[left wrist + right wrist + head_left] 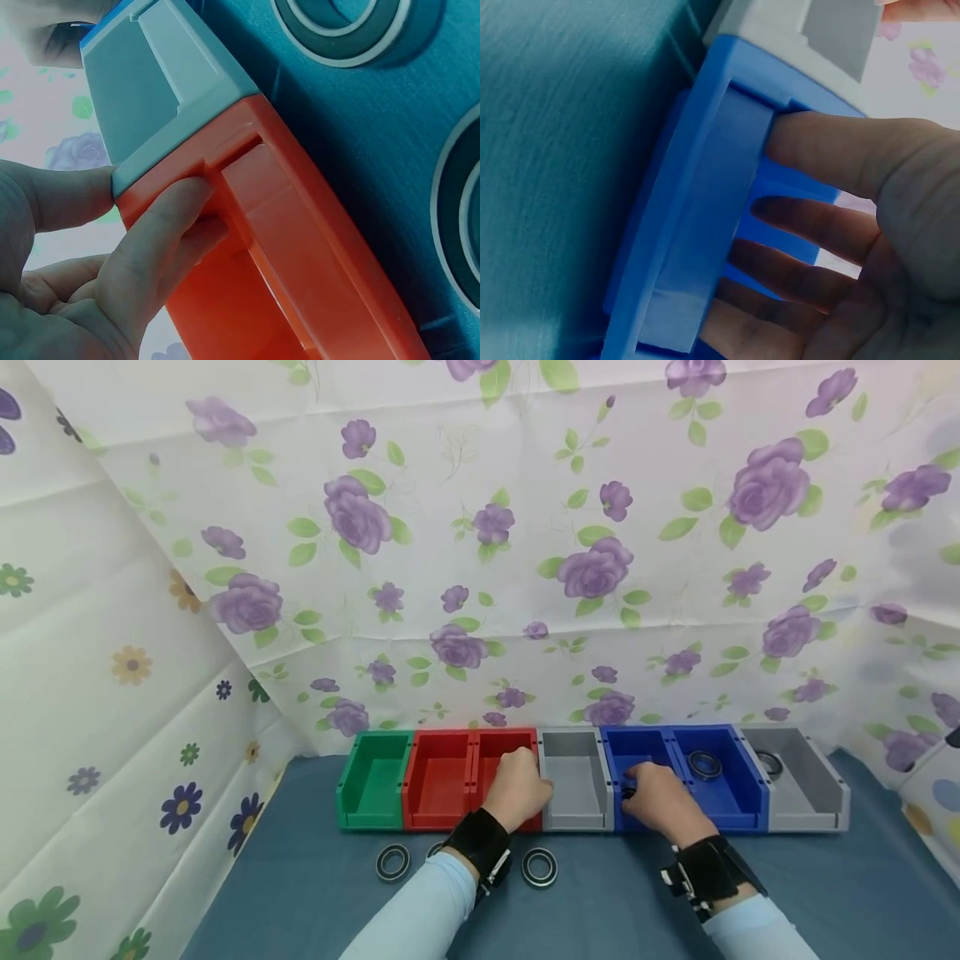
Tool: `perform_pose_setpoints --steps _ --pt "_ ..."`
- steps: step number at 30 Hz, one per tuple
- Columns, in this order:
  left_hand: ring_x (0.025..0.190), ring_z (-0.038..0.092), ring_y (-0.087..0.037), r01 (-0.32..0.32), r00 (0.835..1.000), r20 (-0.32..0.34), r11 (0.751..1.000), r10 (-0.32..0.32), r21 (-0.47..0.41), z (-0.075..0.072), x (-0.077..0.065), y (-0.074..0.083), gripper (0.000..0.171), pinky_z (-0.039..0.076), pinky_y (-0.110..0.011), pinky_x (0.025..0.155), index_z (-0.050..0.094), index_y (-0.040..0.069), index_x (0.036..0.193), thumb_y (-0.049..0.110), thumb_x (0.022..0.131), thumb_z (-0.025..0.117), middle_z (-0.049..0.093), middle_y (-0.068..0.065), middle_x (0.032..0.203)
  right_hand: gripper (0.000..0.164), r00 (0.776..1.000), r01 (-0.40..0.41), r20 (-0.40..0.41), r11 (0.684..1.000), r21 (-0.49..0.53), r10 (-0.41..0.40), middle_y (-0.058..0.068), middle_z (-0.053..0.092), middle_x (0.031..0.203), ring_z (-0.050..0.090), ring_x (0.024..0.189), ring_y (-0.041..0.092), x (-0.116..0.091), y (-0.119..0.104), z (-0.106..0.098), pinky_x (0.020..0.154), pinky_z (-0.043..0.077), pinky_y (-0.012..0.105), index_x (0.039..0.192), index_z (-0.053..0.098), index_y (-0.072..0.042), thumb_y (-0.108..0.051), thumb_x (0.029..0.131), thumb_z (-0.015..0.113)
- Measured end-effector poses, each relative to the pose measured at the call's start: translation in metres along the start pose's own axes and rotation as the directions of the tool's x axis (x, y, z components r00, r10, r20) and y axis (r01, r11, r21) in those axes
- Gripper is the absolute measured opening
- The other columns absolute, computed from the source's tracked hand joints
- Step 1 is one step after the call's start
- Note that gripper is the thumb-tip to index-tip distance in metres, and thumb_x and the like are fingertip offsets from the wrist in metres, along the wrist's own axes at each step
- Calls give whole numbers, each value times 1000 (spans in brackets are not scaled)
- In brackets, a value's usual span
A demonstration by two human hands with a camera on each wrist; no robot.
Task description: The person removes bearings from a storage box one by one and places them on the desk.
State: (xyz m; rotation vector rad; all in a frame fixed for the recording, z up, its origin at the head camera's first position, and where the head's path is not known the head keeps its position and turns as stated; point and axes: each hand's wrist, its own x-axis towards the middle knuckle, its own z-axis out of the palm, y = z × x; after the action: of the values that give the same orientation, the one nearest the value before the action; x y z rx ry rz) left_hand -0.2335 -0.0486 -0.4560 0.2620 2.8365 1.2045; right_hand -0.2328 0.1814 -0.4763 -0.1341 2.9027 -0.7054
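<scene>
My left hand (517, 789) is at the wall where the right red bin (232, 300) meets the middle grey bin (573, 777). In the left wrist view, its thumb lies on the grey side and its fingers reach inside the red bin, pinching the wall between them. My right hand (663, 802) reaches into the left blue bin (682, 217), thumb near the side wall and fingers loosely extended behind the front lip. A small dark thing (628, 792) shows beside its fingertips, mostly hidden; no object is visible between the fingers in the right wrist view.
Ball bearings (539, 867) lie on the blue-green tabletop (300, 877), one partly behind the left wrist. Another bearing (705, 765) sits in the right blue bin, and one in the far-right grey bin (813, 785). A green bin (375, 785) ends the row at left; a flowered cloth hangs behind.
</scene>
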Motion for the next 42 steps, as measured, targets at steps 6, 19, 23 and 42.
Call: perform_pose_setpoints --steps 6,19,23,42 --pt "35 41 -21 8 1000 4 1000 -8 -6 0 1 2 26 30 -23 33 50 7 58 9 80 62 38 -5 45 56 997 -75 20 997 3 75 24 52 123 54 104 34 7 -2 -1 76 48 47 125 52 4 -12 75 70" --pt "34 38 -21 6 1000 -2 1000 -6 12 4 2 0 25 30 -23 33 48 7 56 7 78 60 36 -3 44 9 997 -67 -39 996 -60 65 7 54 74 50 62 20 6 1 7 52 42 32 78 58 -5 -7 75 66" --pt "34 40 -21 10 1000 5 1000 -10 6 5 2 0 24 32 -23 33 49 7 57 7 78 60 37 -3 44 12 997 -56 -65 997 -59 52 5 50 69 47 59 19 6 5 12 50 39 31 72 53 -8 -5 75 64" --pt "35 39 -20 6 1000 -9 1000 -6 12 -1 0 3 23 28 -23 33 48 7 58 6 78 60 36 -4 46 52 878 163 -455 987 -12 -151 17 60 102 56 96 32 -6 18 11 73 49 45 109 64 0 -24 65 80"
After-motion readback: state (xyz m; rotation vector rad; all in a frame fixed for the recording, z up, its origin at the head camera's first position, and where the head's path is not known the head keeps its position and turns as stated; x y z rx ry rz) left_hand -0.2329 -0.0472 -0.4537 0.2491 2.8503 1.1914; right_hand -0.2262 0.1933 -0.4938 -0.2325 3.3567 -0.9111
